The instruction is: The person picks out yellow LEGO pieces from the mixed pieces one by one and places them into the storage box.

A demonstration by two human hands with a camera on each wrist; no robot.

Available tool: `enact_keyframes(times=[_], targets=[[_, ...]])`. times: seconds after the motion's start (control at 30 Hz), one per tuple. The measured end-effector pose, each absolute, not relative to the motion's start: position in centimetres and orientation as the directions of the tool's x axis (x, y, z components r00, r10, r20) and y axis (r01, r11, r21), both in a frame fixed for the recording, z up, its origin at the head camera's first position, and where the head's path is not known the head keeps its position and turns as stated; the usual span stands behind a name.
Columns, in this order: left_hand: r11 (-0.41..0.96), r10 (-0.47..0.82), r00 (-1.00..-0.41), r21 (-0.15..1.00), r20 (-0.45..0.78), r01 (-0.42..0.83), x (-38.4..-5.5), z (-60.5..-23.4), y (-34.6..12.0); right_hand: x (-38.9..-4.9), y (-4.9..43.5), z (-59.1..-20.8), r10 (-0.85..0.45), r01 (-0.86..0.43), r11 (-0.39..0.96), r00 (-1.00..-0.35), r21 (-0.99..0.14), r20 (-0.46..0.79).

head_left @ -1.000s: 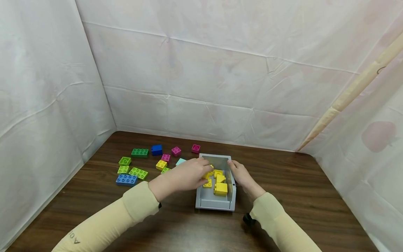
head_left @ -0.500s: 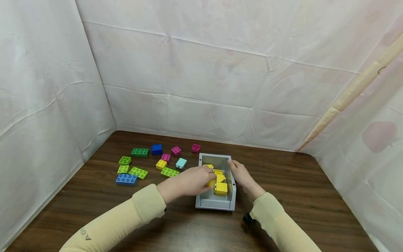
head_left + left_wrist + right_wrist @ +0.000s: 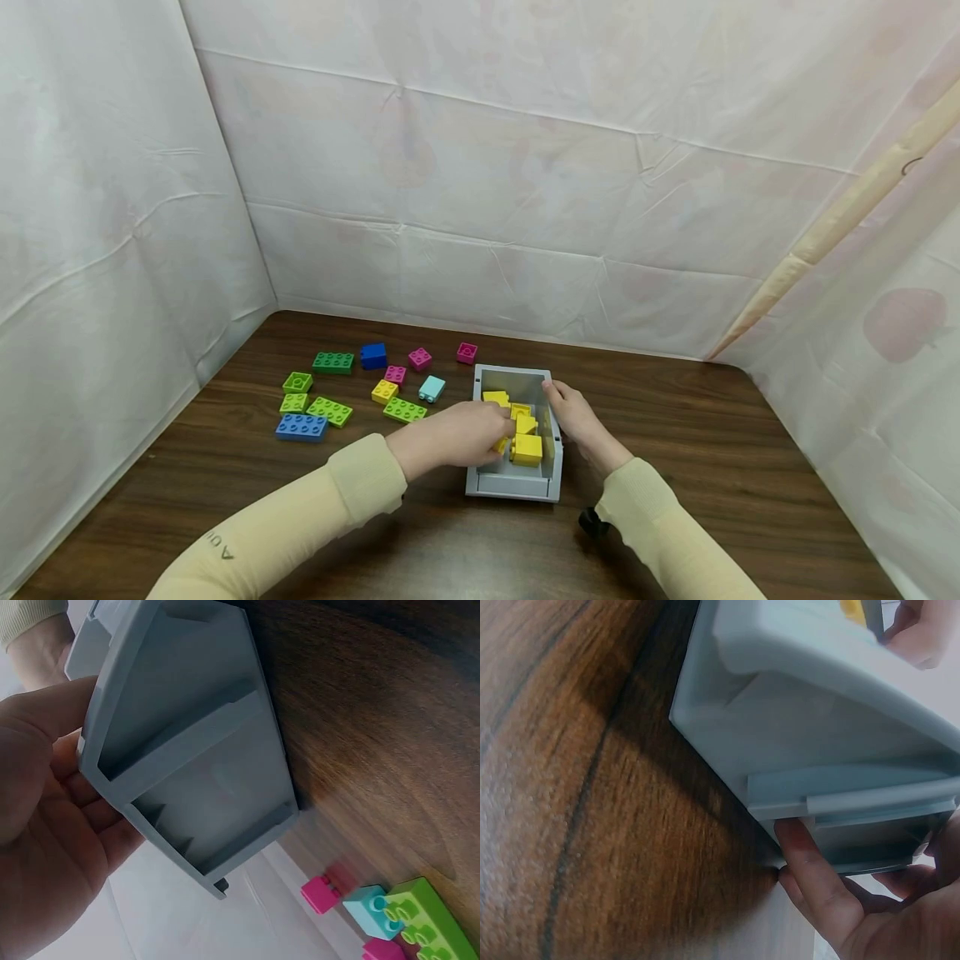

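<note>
A grey storage bin (image 3: 513, 486) stands on the table with several yellow building bricks (image 3: 527, 450) inside. My left hand (image 3: 468, 433) reaches over its left wall, and its fingertips pinch a yellow brick (image 3: 500, 446) low in the bin, partly hidden by the fingers. In the left wrist view, the fingers of the left hand (image 3: 52, 802) go behind the bin wall (image 3: 217, 772), out of sight. My right hand (image 3: 576, 417) grips the bin's right wall. From the right wrist view, fingers of the right hand (image 3: 817, 892) press against the bin's outer side (image 3: 825, 742).
Left of the bin lie loose bricks: a blue one (image 3: 302, 427), lime ones (image 3: 405, 409), a dark green one (image 3: 333, 362), a yellow one (image 3: 385, 392), a turquoise one (image 3: 431, 389) and pink ones (image 3: 467, 353). Fabric walls (image 3: 450, 275) border the wooden table (image 3: 660, 408).
My left hand has moved a little right and nearer to me inside the bin. A yellow brick it covered now shows at the bin's far left. The right hand and bin stay put.
</note>
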State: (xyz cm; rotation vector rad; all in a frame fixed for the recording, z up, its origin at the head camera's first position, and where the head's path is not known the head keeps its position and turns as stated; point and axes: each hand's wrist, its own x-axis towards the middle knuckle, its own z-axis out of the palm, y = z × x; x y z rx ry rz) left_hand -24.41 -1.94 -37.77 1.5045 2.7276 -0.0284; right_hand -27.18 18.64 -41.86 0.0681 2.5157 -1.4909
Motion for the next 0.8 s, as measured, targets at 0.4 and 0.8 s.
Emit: enact_keyframes(times=[0.4, 0.8], targets=[[0.594, 0.792, -0.585, 0.001, -0.176, 0.804, -24.2, -37.6, -0.6, -27.1, 18.6, -41.9, -0.059, 0.162, 0.493, -0.974, -0.855, -0.219], [0.644, 0.735, -0.635, -0.050, -0.239, 0.764, -24.1, -38.2, 0.3, -27.1, 18.6, -41.7, -0.068, 0.151, 0.492, -0.975, -0.857, -0.211]])
